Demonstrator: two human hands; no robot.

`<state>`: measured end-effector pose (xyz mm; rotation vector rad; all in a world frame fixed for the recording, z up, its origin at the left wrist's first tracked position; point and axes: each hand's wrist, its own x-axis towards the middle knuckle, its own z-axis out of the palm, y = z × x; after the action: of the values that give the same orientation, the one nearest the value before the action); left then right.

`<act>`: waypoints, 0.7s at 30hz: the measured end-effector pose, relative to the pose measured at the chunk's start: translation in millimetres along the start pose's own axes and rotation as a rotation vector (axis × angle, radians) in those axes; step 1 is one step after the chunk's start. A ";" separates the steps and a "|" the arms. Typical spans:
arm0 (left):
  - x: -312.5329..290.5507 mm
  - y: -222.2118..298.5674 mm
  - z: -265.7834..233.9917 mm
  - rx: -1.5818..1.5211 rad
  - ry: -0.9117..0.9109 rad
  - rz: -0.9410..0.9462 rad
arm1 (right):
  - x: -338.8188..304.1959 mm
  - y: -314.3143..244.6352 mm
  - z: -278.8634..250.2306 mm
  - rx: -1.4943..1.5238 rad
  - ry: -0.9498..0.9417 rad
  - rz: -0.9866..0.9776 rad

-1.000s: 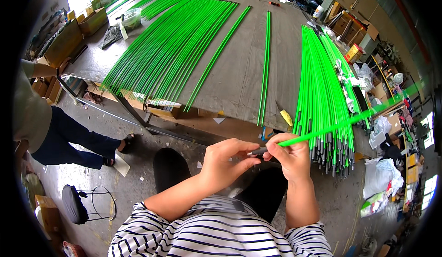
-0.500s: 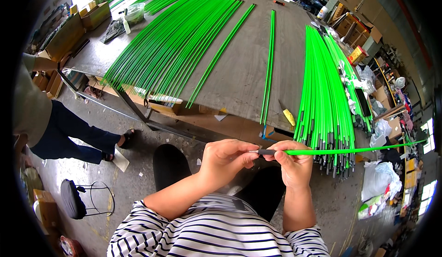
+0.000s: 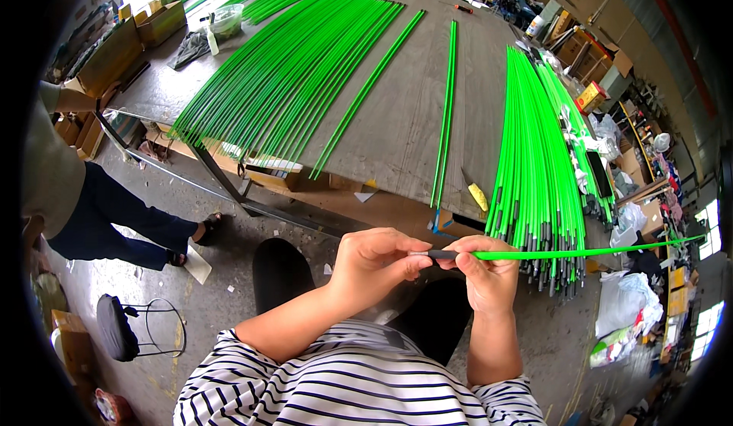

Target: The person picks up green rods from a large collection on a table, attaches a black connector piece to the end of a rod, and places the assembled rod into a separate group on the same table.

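Note:
A long green rod (image 3: 580, 253) with a dark grey sleeve at its near end lies level in front of my body. My right hand (image 3: 490, 269) is closed around it just past the sleeve, and the rod reaches far out to the right. My left hand (image 3: 378, 262) pinches the tip of the sleeved end between thumb and fingers. What sits right at that tip is mostly hidden by the fingertips. Beyond my hands, a thick pile of green rods (image 3: 534, 151) with dark ends overhangs the table edge. Two green rods (image 3: 446, 113) lie apart on the table.
Many green rods (image 3: 298, 67) are spread side by side on the table (image 3: 382, 136). A yellow-handled knife (image 3: 477, 195) lies by the edge. At left stands another person (image 3: 57, 166), with a round black stool (image 3: 118, 327) nearby. Plastic bags (image 3: 626, 300) and boxes crowd the right.
Both hands keep hold of the same rod in nearly the same place. The view has shifted very slightly; nothing was picked up or let go.

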<state>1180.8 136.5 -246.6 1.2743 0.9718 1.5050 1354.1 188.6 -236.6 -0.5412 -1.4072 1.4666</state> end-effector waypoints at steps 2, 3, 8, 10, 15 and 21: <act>-1.4 -0.2 -0.8 0.000 0.013 -0.025 | 0.0 -0.8 -1.8 -0.022 -0.011 0.002; -1.8 -0.2 -1.1 -0.001 0.019 -0.038 | 0.2 -1.2 -1.2 -0.008 -0.008 0.007; -2.8 -0.2 -1.2 0.009 0.001 -0.004 | -0.5 -0.6 -0.1 0.005 -0.013 0.015; -3.0 -0.3 -1.2 0.019 -0.002 0.003 | -1.1 -0.7 0.9 0.011 -0.007 0.001; -3.4 -0.7 -0.4 0.015 -0.001 0.010 | -2.2 -1.7 2.5 0.013 0.000 0.006; -2.3 -5.1 5.0 -0.007 0.080 0.054 | -2.7 -0.6 2.0 0.031 0.004 0.001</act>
<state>1186.5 135.7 -251.3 1.2519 0.9893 1.6108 1353.7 185.2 -236.4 -0.5253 -1.3791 1.4843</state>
